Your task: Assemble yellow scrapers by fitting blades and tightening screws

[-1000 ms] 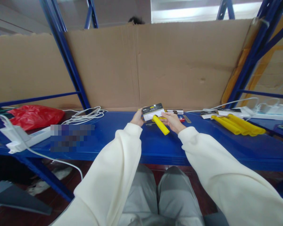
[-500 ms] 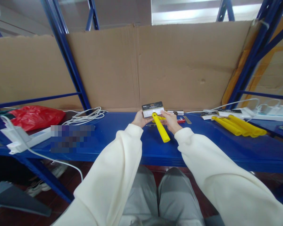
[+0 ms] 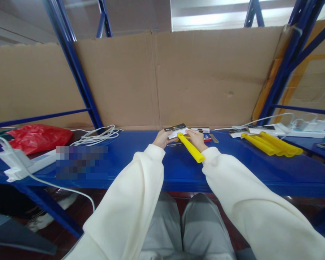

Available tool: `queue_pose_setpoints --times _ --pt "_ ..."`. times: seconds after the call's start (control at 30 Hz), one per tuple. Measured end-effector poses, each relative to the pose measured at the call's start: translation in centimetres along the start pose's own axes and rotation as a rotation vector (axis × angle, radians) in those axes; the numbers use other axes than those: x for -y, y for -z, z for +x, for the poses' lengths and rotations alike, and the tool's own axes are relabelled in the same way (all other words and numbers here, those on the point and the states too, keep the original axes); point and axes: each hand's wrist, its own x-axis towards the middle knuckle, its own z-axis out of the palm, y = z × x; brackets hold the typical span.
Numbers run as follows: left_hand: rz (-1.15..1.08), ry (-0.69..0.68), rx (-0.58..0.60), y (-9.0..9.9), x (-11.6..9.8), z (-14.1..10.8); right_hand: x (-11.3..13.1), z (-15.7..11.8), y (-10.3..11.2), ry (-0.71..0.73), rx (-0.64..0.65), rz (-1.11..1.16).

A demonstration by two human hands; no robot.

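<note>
My left hand point(image 3: 161, 139) grips the left side of a black and white card point(image 3: 176, 131) above the blue table. On the other side, my right hand point(image 3: 197, 139) is closed on the card's right edge. A yellow handle-shaped piece point(image 3: 191, 148) lies across the card's front, its wide end pointing down to the right, near my right wrist. Behind my right hand lie a red packet point(image 3: 207, 138), a small metal strip point(image 3: 213, 138) and another black and white card point(image 3: 202, 130).
Several yellow tubes point(image 3: 271, 144) and packaged cards point(image 3: 237, 133) lie at the right of the blue table point(image 3: 141, 159). At left are a red plastic bag point(image 3: 40, 138), coiled white cable point(image 3: 104, 135) and a power strip point(image 3: 44, 160). Cardboard point(image 3: 119, 79) stands behind.
The card has tilted back and moved slightly down in my hands. The yellow piece's wide end has swung to the right. Both hands still hold on.
</note>
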Motion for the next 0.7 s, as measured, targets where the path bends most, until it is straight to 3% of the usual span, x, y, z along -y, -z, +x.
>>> queue_pose_setpoints --times 0.1,0.27,0.33,0.53,0.7 --pt "0.031 -0.054 -0.085 0.2 0.2 0.1 0.0 -0.3 0.2 0.043 0.071 -0.138" --pt "-0.052 -0.094 -0.227 0.6 0.2 0.5 0.7 -1.0 0.7 0.443 0.145 -0.681" --pt "-0.061 -0.089 -0.264 0.6 0.3 0.6 0.7 -1.3 0.6 0.519 0.212 -0.798" --pt "0.005 -0.072 -0.228 0.7 0.6 0.9 0.2 -2.4 0.4 0.49 0.521 -0.846" --pt "0.033 -0.091 -0.227 1.1 0.5 1.3 0.7 -3.0 0.4 0.427 0.579 -0.878"
